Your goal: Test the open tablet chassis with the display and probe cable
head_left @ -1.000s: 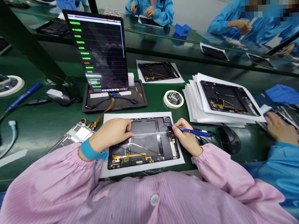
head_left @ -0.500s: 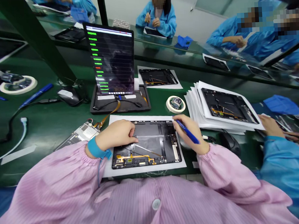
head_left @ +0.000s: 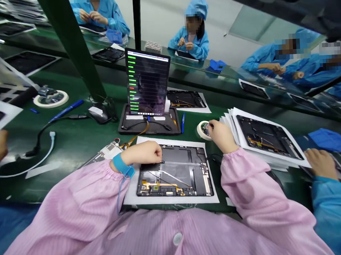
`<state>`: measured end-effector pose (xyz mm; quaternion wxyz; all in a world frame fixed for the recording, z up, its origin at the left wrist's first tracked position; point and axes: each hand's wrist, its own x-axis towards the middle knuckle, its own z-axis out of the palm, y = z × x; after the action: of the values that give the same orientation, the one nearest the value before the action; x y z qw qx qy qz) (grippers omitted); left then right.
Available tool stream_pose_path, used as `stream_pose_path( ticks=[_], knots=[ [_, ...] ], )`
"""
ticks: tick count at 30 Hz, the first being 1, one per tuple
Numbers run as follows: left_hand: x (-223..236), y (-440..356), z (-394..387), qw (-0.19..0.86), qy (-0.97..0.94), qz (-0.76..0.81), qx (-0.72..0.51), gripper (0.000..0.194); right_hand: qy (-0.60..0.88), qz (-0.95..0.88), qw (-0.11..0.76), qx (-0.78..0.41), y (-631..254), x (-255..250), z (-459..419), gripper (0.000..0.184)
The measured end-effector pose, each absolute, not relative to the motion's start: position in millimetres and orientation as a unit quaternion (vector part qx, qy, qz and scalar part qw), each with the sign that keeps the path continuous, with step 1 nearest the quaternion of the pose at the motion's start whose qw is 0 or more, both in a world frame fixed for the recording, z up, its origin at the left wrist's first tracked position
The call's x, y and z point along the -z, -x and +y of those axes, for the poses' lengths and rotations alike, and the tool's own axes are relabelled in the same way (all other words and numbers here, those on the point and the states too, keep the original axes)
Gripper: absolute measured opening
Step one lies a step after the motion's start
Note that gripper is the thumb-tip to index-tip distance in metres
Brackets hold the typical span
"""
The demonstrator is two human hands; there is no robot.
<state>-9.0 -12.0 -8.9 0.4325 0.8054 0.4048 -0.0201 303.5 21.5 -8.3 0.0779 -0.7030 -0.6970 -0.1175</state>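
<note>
My left hand [head_left: 145, 152], with a blue wrist strap [head_left: 121, 165], rests over the upper left of an opened tablet housing [head_left: 175, 176]. Its fingers are curled closed, and their tips are hidden. Beside them a grey flat cable [head_left: 184, 163] runs across the housing to the right. A white sheet [head_left: 131, 194] lies beneath the housing. My right hand [head_left: 224, 136] reaches to a roll of masking tape [head_left: 200, 130] with something shiny in its middle. The right fingers are pinched together there; what they grip is too small to make out. A blue pen [head_left: 183, 122] lies near the roll.
Behind the housing, a lit screen [head_left: 148, 83] stands in a black tray [head_left: 149, 130]. At right is a stack of white sheets [head_left: 229, 113] carrying another housing [head_left: 269, 135]. A mouse [head_left: 99, 113] and cables lie left. Co-workers' hands show at both sides.
My right hand has let go of the blue pen, which now lies beside the black tray, and has moved to the tape roll. My left hand stays at the housing. The view has shifted left.
</note>
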Motion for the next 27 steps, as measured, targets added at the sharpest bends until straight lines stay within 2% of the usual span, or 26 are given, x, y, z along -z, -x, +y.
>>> stream_pose_path(
  ticks=[6,8,14,17,22,24,27],
  knots=[
    [14.0,10.6,-9.7,0.446,-0.805,0.392,0.003,0.019,0.631,-0.754,0.146,0.112,-307.4,13.7,5.4,0.025],
    [13.1,11.3,-8.9,0.454,-0.805,0.381,0.001,0.018,0.587,-0.785,0.161,0.115,-294.2,12.8,-2.7,0.031],
    [6.1,15.1,-5.2,0.490,-0.787,0.372,-0.044,0.013,0.523,-0.832,0.157,-0.096,-241.6,26.4,-21.8,0.024],
    [3.5,17.8,-0.2,0.458,-0.762,0.425,-0.174,0.016,0.528,-0.817,0.164,-0.163,-230.1,38.4,-14.7,0.021],
    [-5.3,24.6,6.1,0.400,-0.594,0.496,-0.490,0.022,0.493,-0.819,0.220,-0.196,-230.5,41.4,-16.1,0.021],
    [-10.0,29.4,6.4,0.397,-0.503,0.480,-0.598,0.023,0.485,-0.795,0.274,-0.240,-234.1,36.3,-21.4,0.022],
    [-14.1,35.5,5.9,0.419,-0.411,0.450,-0.673,0.024,0.477,-0.720,0.429,-0.264,-246.1,18.8,-13.9,0.025]
  ],
)
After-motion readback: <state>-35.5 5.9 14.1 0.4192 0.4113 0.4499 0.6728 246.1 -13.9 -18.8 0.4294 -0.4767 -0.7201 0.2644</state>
